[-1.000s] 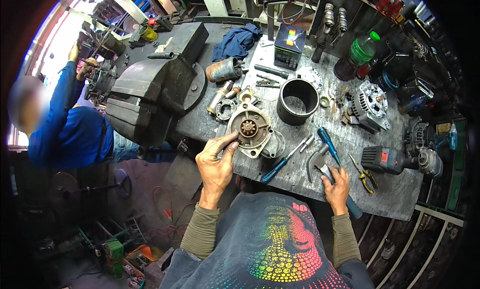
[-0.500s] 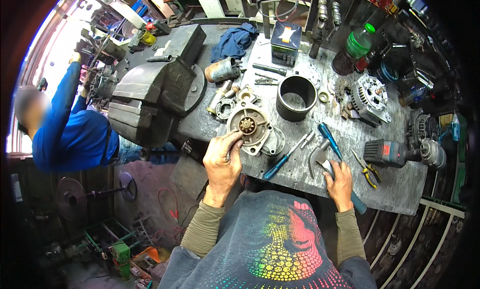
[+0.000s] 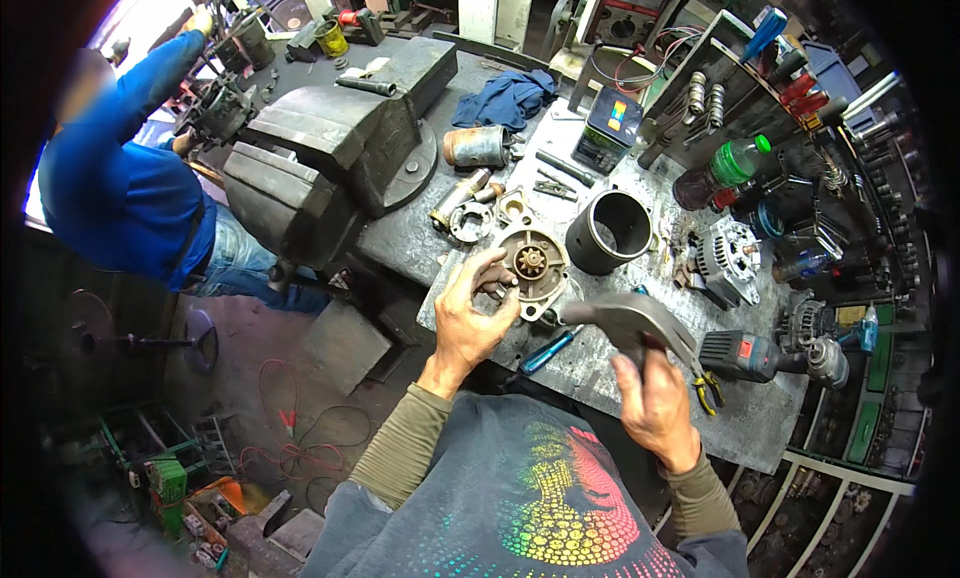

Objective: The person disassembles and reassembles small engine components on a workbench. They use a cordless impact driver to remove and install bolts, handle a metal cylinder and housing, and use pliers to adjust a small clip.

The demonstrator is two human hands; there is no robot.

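Observation:
A round metal housing (image 3: 551, 287) with a flanged rim lies at the near edge of the workbench, a small toothed pinion gear (image 3: 531, 262) facing up in its centre. My left hand (image 3: 472, 313) has its fingers curled against the housing's near-left rim; the fingertips partly cover that edge. In my right hand (image 3: 657, 410) is a hammer (image 3: 648, 323), raised over the bench and slightly blurred, its head to the right of the housing. Below the hammer lies a blue-handled screwdriver (image 3: 548, 352). Pliers (image 3: 708, 390) with yellow and black handles lie partly behind the right hand.
A large vise (image 3: 310, 153) stands left, with a person in blue (image 3: 130, 198) beyond it. Behind the housing are a black cylinder (image 3: 608, 233), a rusty cylinder (image 3: 476, 147) and a box (image 3: 608, 128). An alternator (image 3: 727, 261), bottle (image 3: 738, 163) and cordless power tool (image 3: 740, 356) sit right.
My right hand has lifted the hammer off the bench and swung its head toward the housing. My left hand's fingers have curled more at the rim. The view has shifted.

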